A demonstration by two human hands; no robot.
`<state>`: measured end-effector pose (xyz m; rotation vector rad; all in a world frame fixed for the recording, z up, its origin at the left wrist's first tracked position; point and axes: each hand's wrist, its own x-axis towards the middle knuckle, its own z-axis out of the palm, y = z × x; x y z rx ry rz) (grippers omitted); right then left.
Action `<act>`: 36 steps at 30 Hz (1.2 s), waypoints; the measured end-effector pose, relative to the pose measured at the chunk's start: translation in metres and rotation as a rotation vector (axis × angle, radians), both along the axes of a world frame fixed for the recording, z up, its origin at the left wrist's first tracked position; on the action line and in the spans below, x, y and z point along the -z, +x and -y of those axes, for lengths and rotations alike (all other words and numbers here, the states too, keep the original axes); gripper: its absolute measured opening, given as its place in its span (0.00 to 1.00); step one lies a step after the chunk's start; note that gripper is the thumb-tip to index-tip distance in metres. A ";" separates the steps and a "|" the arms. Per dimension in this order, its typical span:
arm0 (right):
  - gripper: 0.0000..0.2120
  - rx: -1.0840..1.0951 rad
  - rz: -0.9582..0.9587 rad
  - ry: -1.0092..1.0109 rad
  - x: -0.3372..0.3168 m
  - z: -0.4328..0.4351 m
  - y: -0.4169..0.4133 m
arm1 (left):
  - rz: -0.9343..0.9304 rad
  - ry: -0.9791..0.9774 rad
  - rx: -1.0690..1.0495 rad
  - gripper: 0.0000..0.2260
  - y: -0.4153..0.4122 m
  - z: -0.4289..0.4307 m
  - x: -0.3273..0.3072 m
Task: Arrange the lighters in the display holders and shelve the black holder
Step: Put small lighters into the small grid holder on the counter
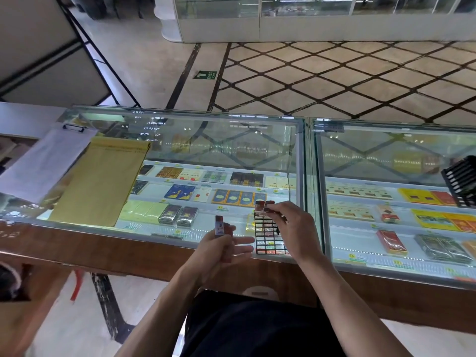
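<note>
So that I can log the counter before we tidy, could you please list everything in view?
grid holder: one, black, flat on the glass counter, front edge
second holder: one, black, counter's right end
upright lighters: apparently two, reddish, held left of grid holder
pinched lighters: apparently two, dark-red tops, above grid holder's far end
envelope: one, yellow, counter's left
clipboard: one, white paper, left of envelope
packs: many, mixed colours, inside the case
left hand: one, grips upright lighters
right hand: one, pinches the other lighters

Left hand (221, 244) palm-up, fingers (243, 247) half open; right hand (292, 228) palm-down, fingers seemingly pinched together.
</note>
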<state>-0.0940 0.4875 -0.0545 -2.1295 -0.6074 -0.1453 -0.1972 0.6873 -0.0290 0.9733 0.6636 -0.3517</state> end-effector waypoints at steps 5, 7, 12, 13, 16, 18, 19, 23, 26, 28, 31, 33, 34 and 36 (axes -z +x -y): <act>0.09 -0.021 0.103 -0.072 -0.008 -0.007 0.003 | 0.007 0.050 0.050 0.11 -0.009 -0.001 0.004; 0.09 -0.032 0.130 -0.102 -0.010 -0.008 0.003 | 0.005 0.069 0.051 0.11 -0.010 -0.002 0.005; 0.09 -0.047 0.151 -0.178 -0.009 -0.005 0.005 | 0.041 0.099 0.034 0.12 -0.010 0.001 0.002; 0.08 -0.050 0.161 -0.201 -0.009 -0.004 0.005 | 0.048 0.095 0.028 0.12 -0.010 0.002 0.001; 0.08 -0.030 0.176 -0.244 -0.009 -0.006 0.004 | 0.059 0.092 -0.019 0.14 -0.009 0.003 -0.001; 0.08 -0.011 0.170 -0.273 -0.011 -0.010 0.003 | 0.078 0.100 -0.034 0.14 -0.009 0.001 -0.001; 0.10 0.007 0.164 -0.301 -0.013 -0.012 0.002 | 0.097 0.091 -0.034 0.13 -0.009 0.001 -0.001; 0.09 0.089 0.174 -0.355 -0.025 -0.008 -0.007 | 0.164 0.042 -0.040 0.15 -0.010 0.002 -0.004; 0.07 -0.021 -0.108 -0.128 -0.032 -0.005 -0.015 | 0.201 0.009 -0.022 0.14 -0.009 0.004 -0.005; 0.06 -0.092 -0.356 0.041 -0.034 -0.010 -0.019 | 0.244 0.035 0.028 0.12 -0.007 0.008 -0.005; 0.06 -0.090 -0.484 0.165 -0.029 -0.013 -0.022 | 0.286 0.144 0.053 0.09 -0.003 0.017 -0.001; 0.08 -0.066 -0.495 0.213 -0.030 -0.009 -0.020 | 0.239 0.211 0.044 0.09 0.000 0.019 -0.001; 0.08 -0.039 -0.439 0.213 -0.030 -0.005 -0.017 | 0.191 0.269 0.041 0.09 0.002 0.018 -0.002; 0.09 0.023 -0.230 0.135 -0.028 0.002 -0.011 | 0.092 0.451 0.037 0.07 0.004 0.012 0.003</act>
